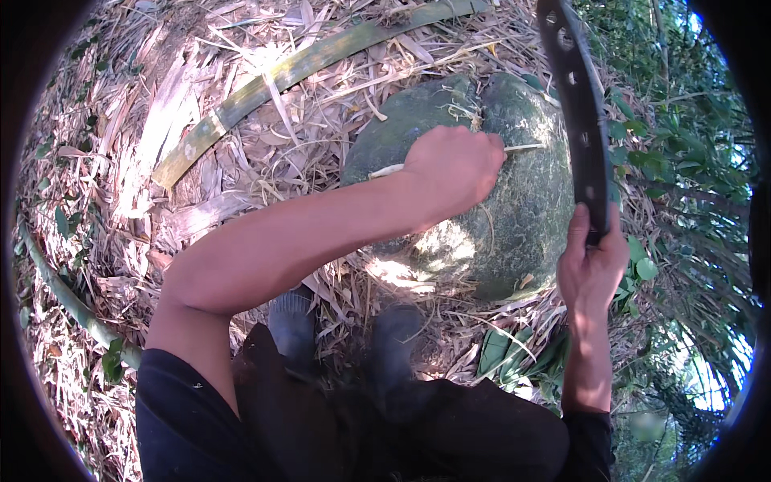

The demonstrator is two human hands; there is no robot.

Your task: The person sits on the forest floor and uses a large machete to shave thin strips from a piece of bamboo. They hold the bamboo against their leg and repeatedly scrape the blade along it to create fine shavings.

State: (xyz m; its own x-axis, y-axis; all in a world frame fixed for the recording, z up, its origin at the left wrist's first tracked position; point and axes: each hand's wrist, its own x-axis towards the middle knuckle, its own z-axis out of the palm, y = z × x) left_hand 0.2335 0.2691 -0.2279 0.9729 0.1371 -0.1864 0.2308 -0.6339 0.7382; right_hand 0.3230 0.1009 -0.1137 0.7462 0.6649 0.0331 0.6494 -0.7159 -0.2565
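My left hand (456, 167) is closed in a fist around a thin pale stick (526, 148), which pokes out on both sides of it. The fist is over a big green, rough-skinned boulder (522, 209) with a groove down its upper part. I cannot tell whether hand or stick touches the stone. On the right, my right hand (593, 261) grips the lower end of a long dark blade-like tool (580, 104) with a row of holes along it. That tool points away from me, beside the boulder's right edge, its far end cut off by the picture's top.
A long split bamboo strip (281, 76) lies across dry leaf litter beyond my left arm. My dark boots (393, 337) stand just short of the boulder. Leafy green plants (675, 153) crowd the right side. A green stem (76, 301) lies at far left.
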